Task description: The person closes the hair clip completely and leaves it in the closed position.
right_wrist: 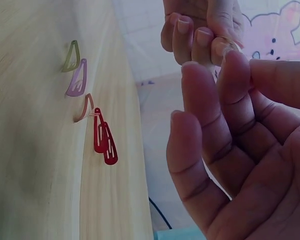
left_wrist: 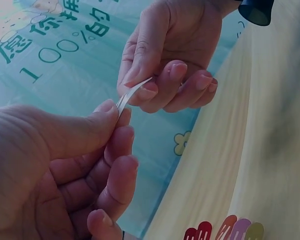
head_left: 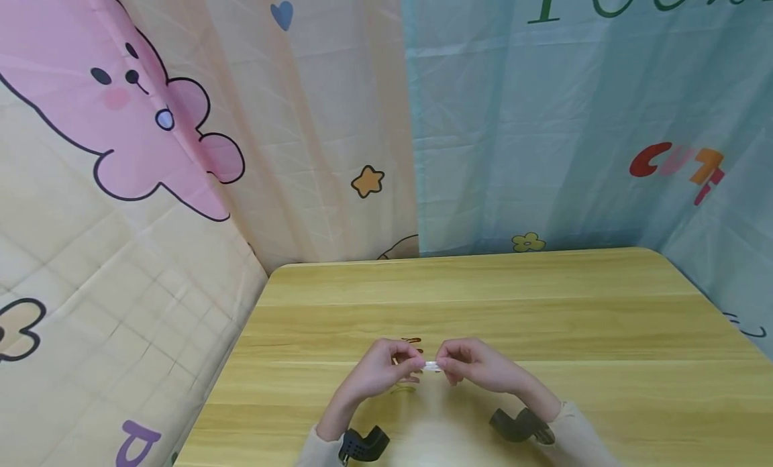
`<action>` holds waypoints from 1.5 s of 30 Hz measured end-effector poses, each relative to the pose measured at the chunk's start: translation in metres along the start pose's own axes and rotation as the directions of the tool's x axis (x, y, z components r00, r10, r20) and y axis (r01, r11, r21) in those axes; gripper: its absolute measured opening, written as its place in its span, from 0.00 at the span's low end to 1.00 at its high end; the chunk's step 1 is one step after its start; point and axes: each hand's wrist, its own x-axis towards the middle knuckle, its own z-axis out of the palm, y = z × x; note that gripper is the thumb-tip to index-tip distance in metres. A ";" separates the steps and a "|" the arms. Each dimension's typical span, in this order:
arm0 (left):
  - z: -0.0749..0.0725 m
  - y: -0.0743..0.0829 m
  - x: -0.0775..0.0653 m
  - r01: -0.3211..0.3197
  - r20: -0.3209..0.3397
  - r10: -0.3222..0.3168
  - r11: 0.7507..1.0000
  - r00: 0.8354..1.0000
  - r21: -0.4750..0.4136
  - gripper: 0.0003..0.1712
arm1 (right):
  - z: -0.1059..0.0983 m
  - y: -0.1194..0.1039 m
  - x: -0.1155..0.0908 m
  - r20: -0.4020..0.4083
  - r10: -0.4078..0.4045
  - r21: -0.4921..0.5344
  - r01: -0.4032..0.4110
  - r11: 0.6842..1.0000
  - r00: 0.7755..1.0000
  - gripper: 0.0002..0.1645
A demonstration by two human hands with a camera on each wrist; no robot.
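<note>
A white snap hair clip (head_left: 431, 366) is stretched between the two hands, above the table. My left hand (head_left: 388, 369) pinches one end of it between thumb and index finger. At the opposite end, the right hand (head_left: 478, 366) has its thumb and index finger on the clip. In the left wrist view the white clip (left_wrist: 132, 95) is seen edge-on and slightly bent. In the right wrist view, fingers hide most of it. Several snap clips lie in a row by the left hand: olive green (right_wrist: 71, 65), purple (right_wrist: 77, 90), orange-brown (right_wrist: 81, 116) and red (right_wrist: 110, 156).
The light wooden table (head_left: 513, 306) has rounded far corners. Printed curtains (head_left: 326, 118) hang behind it and along its sides. A black wrist camera mount (head_left: 364, 445) sits on the left wrist, and another mount (head_left: 516, 427) on the right.
</note>
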 end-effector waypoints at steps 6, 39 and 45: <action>0.002 -0.001 0.000 0.019 -0.019 -0.018 0.999 1.000 0.034 0.11 | 0.000 0.001 0.001 -0.043 0.048 -0.042 -0.050 0.998 0.998 0.11; -0.014 -0.016 -0.008 0.146 -0.072 -0.127 0.870 0.989 0.470 0.11 | -0.002 0.033 -0.003 -0.030 0.217 -0.250 -0.217 0.944 0.976 0.05; -0.014 -0.019 -0.010 0.177 -0.072 -0.162 0.870 0.984 0.461 0.12 | 0.000 0.035 -0.005 -0.021 0.243 -0.247 -0.240 0.939 0.970 0.05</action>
